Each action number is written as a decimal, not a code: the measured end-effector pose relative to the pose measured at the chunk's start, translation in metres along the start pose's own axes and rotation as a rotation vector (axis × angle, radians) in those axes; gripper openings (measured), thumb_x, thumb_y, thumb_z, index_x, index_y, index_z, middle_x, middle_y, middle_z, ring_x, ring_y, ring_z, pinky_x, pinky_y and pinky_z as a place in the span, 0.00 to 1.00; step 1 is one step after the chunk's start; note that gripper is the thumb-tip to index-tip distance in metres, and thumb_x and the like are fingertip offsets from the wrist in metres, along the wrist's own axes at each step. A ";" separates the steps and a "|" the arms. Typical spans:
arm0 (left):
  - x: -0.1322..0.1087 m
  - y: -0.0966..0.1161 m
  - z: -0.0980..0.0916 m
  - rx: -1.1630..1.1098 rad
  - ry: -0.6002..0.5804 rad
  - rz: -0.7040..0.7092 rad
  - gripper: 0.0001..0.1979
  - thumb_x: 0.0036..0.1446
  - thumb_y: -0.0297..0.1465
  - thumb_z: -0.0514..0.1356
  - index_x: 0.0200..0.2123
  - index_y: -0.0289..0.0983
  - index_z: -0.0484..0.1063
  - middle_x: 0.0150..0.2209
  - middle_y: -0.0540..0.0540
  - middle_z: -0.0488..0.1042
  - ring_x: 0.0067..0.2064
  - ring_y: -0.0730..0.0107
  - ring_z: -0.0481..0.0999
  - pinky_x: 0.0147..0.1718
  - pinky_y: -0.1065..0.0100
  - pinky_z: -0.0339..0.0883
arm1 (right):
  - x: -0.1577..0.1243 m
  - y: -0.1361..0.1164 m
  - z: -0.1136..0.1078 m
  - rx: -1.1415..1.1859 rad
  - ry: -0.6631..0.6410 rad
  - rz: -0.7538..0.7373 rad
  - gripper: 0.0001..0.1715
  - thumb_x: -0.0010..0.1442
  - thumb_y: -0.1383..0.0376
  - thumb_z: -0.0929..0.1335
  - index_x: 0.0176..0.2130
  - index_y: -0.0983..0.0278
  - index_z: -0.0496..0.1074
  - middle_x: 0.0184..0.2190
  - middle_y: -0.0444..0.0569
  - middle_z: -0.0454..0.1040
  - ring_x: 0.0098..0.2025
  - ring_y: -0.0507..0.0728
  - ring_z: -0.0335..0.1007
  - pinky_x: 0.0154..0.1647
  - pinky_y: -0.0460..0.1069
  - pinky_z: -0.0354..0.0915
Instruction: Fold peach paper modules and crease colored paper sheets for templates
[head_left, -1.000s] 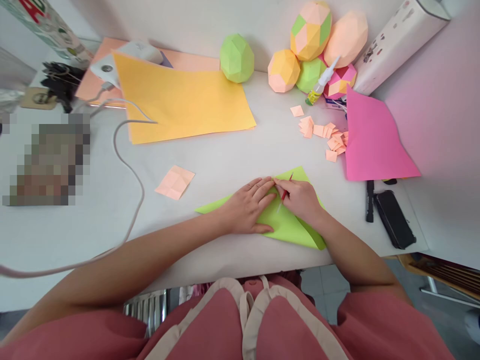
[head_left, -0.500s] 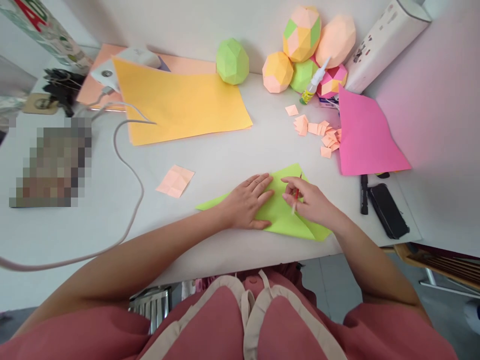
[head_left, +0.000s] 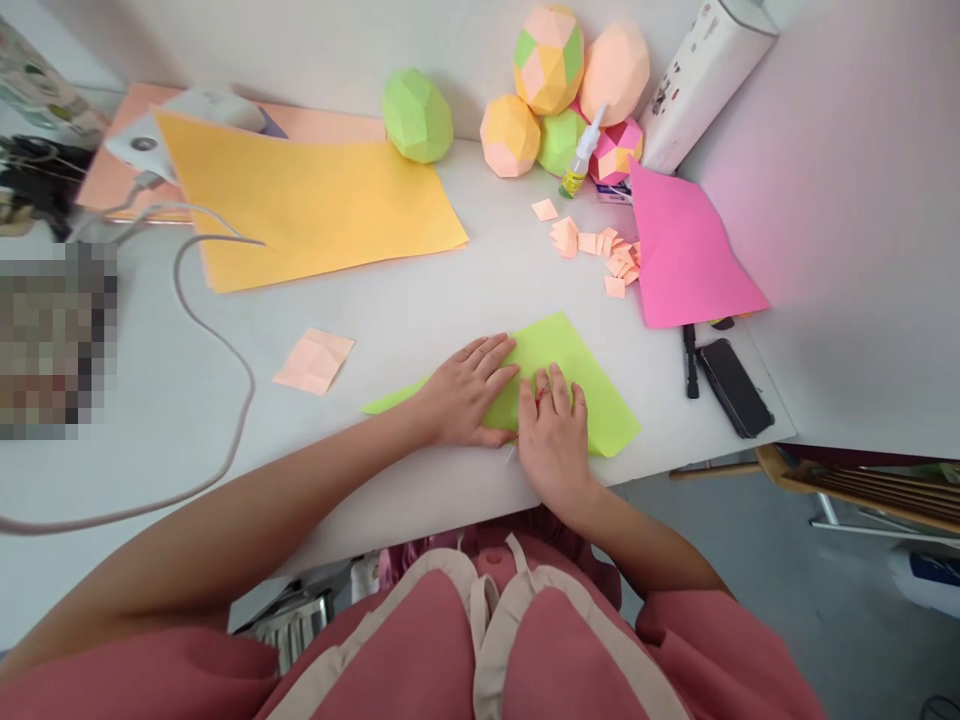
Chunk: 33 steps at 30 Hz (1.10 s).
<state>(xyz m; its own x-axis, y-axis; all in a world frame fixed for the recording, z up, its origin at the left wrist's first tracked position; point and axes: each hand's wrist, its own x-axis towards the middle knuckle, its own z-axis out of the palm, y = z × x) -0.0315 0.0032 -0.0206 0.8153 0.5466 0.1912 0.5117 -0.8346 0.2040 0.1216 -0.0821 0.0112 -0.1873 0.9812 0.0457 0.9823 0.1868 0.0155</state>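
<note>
A bright green sheet of paper point(head_left: 600, 400), with a folded edge towards me, lies near the front edge of the table. My left hand point(head_left: 469, 390) rests flat on its left part, fingers stretched out and thumb apart. Beside it my right hand point(head_left: 555, 430) presses palm down on the paper, fingers extended. A thin red pen-like stick point(head_left: 541, 394) is tucked in my right hand; a bit of red shows between the fingers and a pale end sticks out near the thumb. Most of the stick is hidden. To the left lies a creased peach paper square point(head_left: 313, 360).
Yellow sheets point(head_left: 322, 210) and a white cable point(head_left: 244, 400) lie left. Behind are a green paper ball point(head_left: 418, 115), several other faceted balls, and a glue bottle point(head_left: 577, 170). Small peach pieces point(head_left: 564, 238), a pink sheet point(head_left: 690, 250) and a black phone point(head_left: 735, 388) are at right.
My right hand has moved left and down from holding the red stick above the paper to pressing flat on the sheet. My left hand stays on the paper. The view has shifted right.
</note>
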 end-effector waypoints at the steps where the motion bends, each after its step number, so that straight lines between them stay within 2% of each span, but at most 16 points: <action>1: 0.000 0.000 0.000 0.003 -0.003 -0.003 0.43 0.51 0.56 0.55 0.56 0.23 0.65 0.65 0.24 0.55 0.68 0.42 0.51 0.66 0.49 0.47 | -0.004 0.003 0.000 -0.006 -0.008 -0.004 0.23 0.64 0.76 0.58 0.58 0.77 0.64 0.59 0.72 0.65 0.67 0.71 0.52 0.62 0.69 0.54; 4: 0.000 0.000 0.000 0.009 -0.008 -0.004 0.44 0.51 0.57 0.55 0.56 0.24 0.64 0.65 0.25 0.54 0.68 0.43 0.51 0.66 0.49 0.46 | -0.019 0.014 0.000 -0.009 -0.006 -0.002 0.25 0.63 0.76 0.59 0.58 0.77 0.63 0.60 0.72 0.63 0.68 0.72 0.49 0.63 0.70 0.52; 9: 0.000 0.000 0.000 0.005 -0.025 -0.002 0.44 0.52 0.57 0.54 0.57 0.23 0.63 0.66 0.24 0.52 0.68 0.43 0.49 0.66 0.48 0.45 | -0.047 0.036 0.004 0.043 0.039 0.116 0.28 0.59 0.76 0.59 0.59 0.75 0.61 0.62 0.70 0.60 0.71 0.70 0.39 0.63 0.71 0.52; 15: 0.001 0.000 0.000 -0.027 -0.053 -0.018 0.44 0.52 0.56 0.55 0.58 0.23 0.62 0.67 0.25 0.51 0.69 0.42 0.48 0.66 0.48 0.44 | -0.077 0.060 0.008 0.089 0.085 0.234 0.26 0.62 0.72 0.57 0.59 0.72 0.60 0.63 0.71 0.59 0.70 0.71 0.43 0.61 0.71 0.56; 22: 0.001 0.001 -0.001 -0.023 -0.068 -0.038 0.45 0.51 0.57 0.55 0.59 0.25 0.61 0.67 0.26 0.50 0.69 0.44 0.48 0.66 0.50 0.42 | -0.096 0.087 0.003 0.158 0.142 0.230 0.26 0.65 0.68 0.57 0.61 0.71 0.57 0.60 0.69 0.62 0.67 0.70 0.52 0.60 0.69 0.60; 25: 0.001 0.001 -0.001 -0.024 -0.069 -0.037 0.46 0.51 0.57 0.55 0.59 0.24 0.61 0.67 0.25 0.51 0.69 0.44 0.48 0.66 0.50 0.42 | -0.086 0.090 -0.007 0.263 0.202 0.185 0.26 0.66 0.65 0.59 0.62 0.66 0.57 0.60 0.65 0.63 0.67 0.68 0.52 0.60 0.68 0.61; 27: 0.001 0.000 0.000 -0.019 -0.064 -0.028 0.46 0.51 0.57 0.55 0.59 0.24 0.61 0.66 0.25 0.51 0.69 0.43 0.48 0.66 0.50 0.43 | -0.066 0.084 -0.013 0.362 0.245 0.101 0.25 0.66 0.66 0.59 0.62 0.63 0.56 0.62 0.62 0.61 0.67 0.65 0.52 0.62 0.66 0.61; 30: 0.001 -0.001 0.001 -0.012 -0.041 -0.017 0.45 0.51 0.58 0.54 0.59 0.26 0.61 0.66 0.27 0.52 0.69 0.44 0.49 0.66 0.49 0.44 | -0.021 0.068 -0.011 0.473 0.192 -0.128 0.24 0.68 0.66 0.56 0.62 0.64 0.57 0.63 0.60 0.60 0.68 0.59 0.51 0.64 0.62 0.59; 33: 0.001 0.000 0.001 -0.014 -0.023 -0.016 0.46 0.51 0.57 0.55 0.60 0.25 0.60 0.66 0.26 0.53 0.68 0.43 0.50 0.66 0.49 0.45 | 0.022 0.055 0.003 0.436 0.091 -0.256 0.24 0.67 0.67 0.55 0.60 0.66 0.60 0.64 0.60 0.59 0.69 0.60 0.48 0.66 0.65 0.56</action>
<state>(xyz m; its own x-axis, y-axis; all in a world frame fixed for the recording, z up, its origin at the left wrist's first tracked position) -0.0304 0.0040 -0.0216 0.8134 0.5577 0.1656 0.5207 -0.8249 0.2200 0.1710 -0.0504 0.0096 -0.4034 0.8967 0.1821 0.8125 0.4425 -0.3794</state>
